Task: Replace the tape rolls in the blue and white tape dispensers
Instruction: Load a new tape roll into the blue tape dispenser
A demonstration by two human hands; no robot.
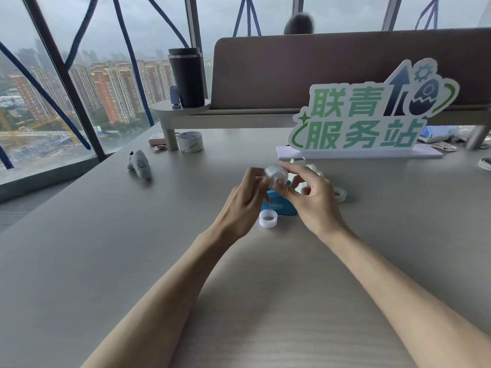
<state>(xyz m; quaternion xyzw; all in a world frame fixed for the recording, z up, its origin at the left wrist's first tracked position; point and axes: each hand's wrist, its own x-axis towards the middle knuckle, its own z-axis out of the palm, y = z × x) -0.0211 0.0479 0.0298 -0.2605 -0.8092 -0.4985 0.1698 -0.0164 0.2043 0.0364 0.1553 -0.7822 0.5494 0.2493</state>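
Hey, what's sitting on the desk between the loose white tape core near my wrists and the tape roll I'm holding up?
In the head view, the blue tape dispenser lies between the white tape core and the held tape roll, partly hidden by both hands.

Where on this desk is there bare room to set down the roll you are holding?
Bare: the wide desk left of the left hand, short of the grey handheld device. Crowded: around the blue dispenser, empty core and sign.

My left hand (245,200) and right hand (310,197) are bare, both forearms uncovered, with no sleeves, rings, or watch showing.
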